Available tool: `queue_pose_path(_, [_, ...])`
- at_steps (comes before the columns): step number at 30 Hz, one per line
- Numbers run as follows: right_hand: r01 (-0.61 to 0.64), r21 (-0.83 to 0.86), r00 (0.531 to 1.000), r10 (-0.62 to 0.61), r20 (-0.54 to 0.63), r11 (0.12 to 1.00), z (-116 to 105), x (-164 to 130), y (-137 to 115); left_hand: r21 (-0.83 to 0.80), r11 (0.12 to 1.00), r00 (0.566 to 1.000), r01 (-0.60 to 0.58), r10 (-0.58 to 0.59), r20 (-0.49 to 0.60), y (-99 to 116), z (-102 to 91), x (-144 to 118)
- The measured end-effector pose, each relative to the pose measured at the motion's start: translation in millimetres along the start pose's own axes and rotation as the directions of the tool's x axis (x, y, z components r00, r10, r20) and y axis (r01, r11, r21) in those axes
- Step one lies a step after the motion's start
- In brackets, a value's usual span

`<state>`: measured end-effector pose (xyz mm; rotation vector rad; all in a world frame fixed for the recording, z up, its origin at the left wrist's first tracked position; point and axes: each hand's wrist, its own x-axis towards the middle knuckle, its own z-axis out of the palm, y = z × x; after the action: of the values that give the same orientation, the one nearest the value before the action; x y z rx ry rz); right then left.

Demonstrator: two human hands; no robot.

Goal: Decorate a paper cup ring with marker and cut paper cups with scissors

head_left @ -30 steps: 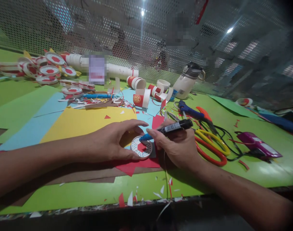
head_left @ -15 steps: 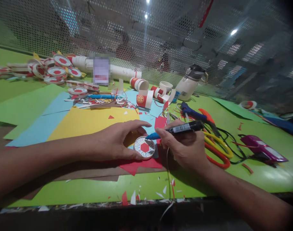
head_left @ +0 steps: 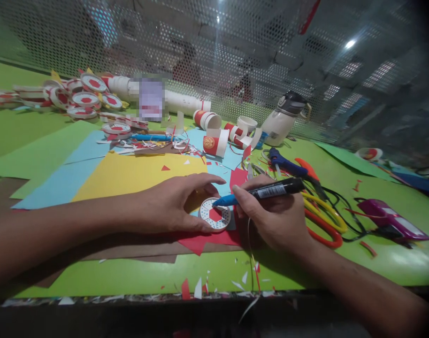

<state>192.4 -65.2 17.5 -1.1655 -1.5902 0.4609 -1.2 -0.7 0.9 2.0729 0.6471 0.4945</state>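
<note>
A small round white paper disc (head_left: 215,216) with a red hexagon in its middle lies on a sheet of red paper (head_left: 214,237). My left hand (head_left: 172,204) pins the disc down, thumb and forefinger curved around its left rim. My right hand (head_left: 271,213) grips a black marker (head_left: 267,191) with a blue tip, and the tip rests on the disc's upper right edge.
Yellow (head_left: 137,176), blue and green paper sheets cover the green table (head_left: 130,277). Scissors with yellow and red handles (head_left: 323,218), a blue glue gun (head_left: 287,164) and a purple tool (head_left: 390,218) lie at right. Paper cups (head_left: 214,141), a white bottle (head_left: 283,119) and stacked finished discs (head_left: 80,96) stand behind.
The view has shifted slightly. Both hands stay on the disc, and the marker tip remains at the disc's upper right rim.
</note>
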Motion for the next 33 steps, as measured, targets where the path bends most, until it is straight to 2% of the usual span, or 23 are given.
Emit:
queue_pose_path(20, [-0.088,0.087,0.995,0.083,0.057,0.992,2.0,-0.7,0.1,0.044,0.999,1.000,0.011,-0.011,0.000,4.3,-1.1,0.1])
queue_pose_path(33, [-0.071,-0.028,0.990,0.074,0.123,0.997,0.4,-0.9,0.9,0.059,0.998,1.000,-0.001,0.001,-0.003,2.1,-1.4,-0.2])
